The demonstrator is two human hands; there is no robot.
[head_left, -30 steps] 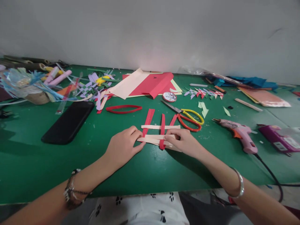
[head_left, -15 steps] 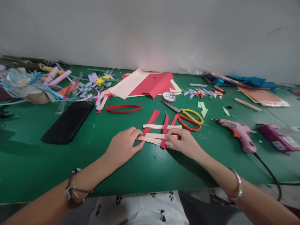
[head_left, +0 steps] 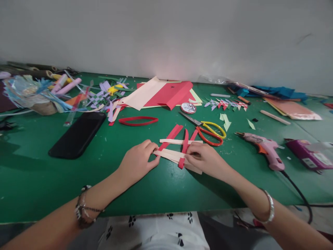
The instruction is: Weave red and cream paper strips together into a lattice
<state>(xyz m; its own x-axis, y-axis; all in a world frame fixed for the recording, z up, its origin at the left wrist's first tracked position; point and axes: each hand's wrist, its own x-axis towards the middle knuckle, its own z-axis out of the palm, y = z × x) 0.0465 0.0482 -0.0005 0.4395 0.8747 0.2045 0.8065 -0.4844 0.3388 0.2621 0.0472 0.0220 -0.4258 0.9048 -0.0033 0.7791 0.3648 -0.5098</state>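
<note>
Red and cream paper strips cross one another on the green table in front of me. My left hand (head_left: pixel 139 158) pinches the left ends of the lower cream paper strips (head_left: pixel 169 154), where they meet a slanting red paper strip (head_left: pixel 173 133). At the other side, my right hand (head_left: pixel 205 158) is closed on the strips near a curved red strip (head_left: pixel 185 140); its fingers hide part of them. One cream strip (head_left: pixel 179 141) lies across the red ones farther back. Scissors (head_left: pixel 208 130) with yellow and red handles lie just behind my right hand.
A black phone (head_left: pixel 78 135) and a red paper loop (head_left: pixel 137 121) lie to the left. Paper sheets (head_left: pixel 166 93) and a round tin (head_left: pixel 188 108) are behind. On the right are a pink glue gun (head_left: pixel 265 147), its cable and a purple box (head_left: pixel 309 152).
My right hand has shifted slightly right and down. The lower cream strips now slant more, and the red strips have moved a little. My left hand keeps its hold.
</note>
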